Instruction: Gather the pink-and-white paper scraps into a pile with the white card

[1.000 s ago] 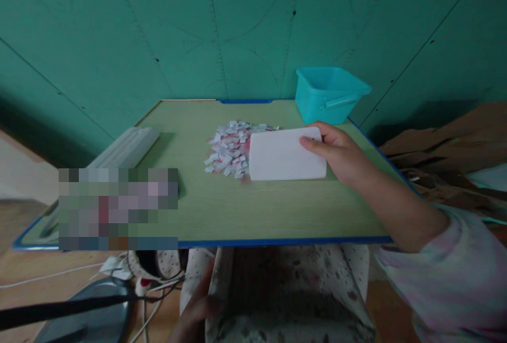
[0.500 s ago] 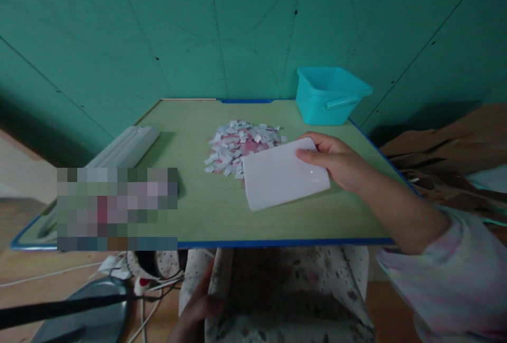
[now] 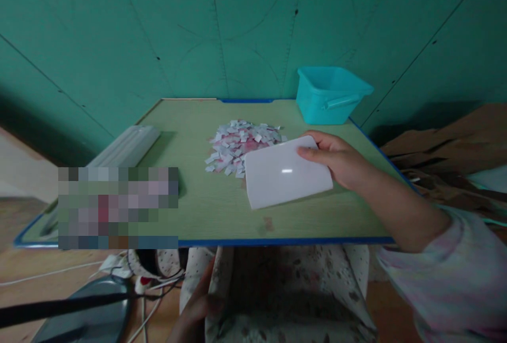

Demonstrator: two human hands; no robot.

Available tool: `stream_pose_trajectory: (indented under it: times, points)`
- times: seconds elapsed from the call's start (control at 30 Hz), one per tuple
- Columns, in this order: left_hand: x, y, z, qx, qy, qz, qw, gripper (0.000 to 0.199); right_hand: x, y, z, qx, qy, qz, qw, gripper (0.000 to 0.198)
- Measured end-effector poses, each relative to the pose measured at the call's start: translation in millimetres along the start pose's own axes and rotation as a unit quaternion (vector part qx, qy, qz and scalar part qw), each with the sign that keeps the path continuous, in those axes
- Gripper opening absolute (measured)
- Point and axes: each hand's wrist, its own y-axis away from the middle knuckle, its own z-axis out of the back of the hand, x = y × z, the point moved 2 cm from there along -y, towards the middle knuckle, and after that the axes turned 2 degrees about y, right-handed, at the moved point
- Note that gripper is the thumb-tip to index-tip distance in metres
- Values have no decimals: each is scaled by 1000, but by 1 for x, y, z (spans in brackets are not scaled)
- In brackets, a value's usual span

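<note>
My right hand (image 3: 336, 161) is closed on the upper right corner of a glossy white rectangular panel (image 3: 287, 177), thumb on its face. The panel is held tilted above the table and covers the right edge of a pile of small paper scraps (image 3: 233, 148), white with some pink. What kind of panel it is, I cannot tell. My left hand (image 3: 198, 311) is low, below the table edge, beside the spotted cloth over my lap. Its fingers are mostly hidden in shadow and cloth.
A turquoise bucket (image 3: 330, 97) with a handle stands at the table's back right corner. A long white object (image 3: 127, 145) lies at the left, near a blurred-out patch. The table has a blue rim (image 3: 285, 241). Cardboard (image 3: 447, 137) lies right; cables (image 3: 146, 306) run on the floor.
The white panel has shifted slightly right and turned a little in my right hand, so a bright reflection now shows on it. My left hand and the scraps look unchanged.
</note>
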Motion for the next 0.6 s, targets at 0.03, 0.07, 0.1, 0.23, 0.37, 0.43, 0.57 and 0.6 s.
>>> stream_pose_trajectory:
  times: [0.03, 0.07, 0.1, 0.23, 0.37, 0.43, 0.57, 0.6]
  points:
    - [-1, 0, -1, 2, 2, 2, 1000, 67, 0, 0, 1, -14, -1, 9, 1000, 22]
    - [-1, 0, -2, 5, 5, 2, 1000, 68, 0, -1, 3, -30, -3, 19, 999, 22]
    - [-2, 0, -4, 7, 7, 2, 1000, 68, 0, -2, 4, -44, -4, 27, 999, 22]
    - [-6, 1, -11, 15, 9, -1, 1000, 67, -1, -4, 6, -54, -1, 29, 998, 22]
    - [-9, 7, -21, 16, 15, 4, 1000, 64, -1, -2, 3, -14, -9, -1, 1000, 22]
    - [-10, 11, -29, 6, 20, 7, 1000, 63, -1, 0, 1, 7, -11, -16, 1000, 20]
    - [-11, 20, -43, -39, 4, -11, 999, 61, 1, 3, -1, 37, -17, -32, 999, 19]
    - [-11, 22, -45, -47, 0, -14, 999, 61, 2, 3, -1, 36, -19, -29, 999, 19]
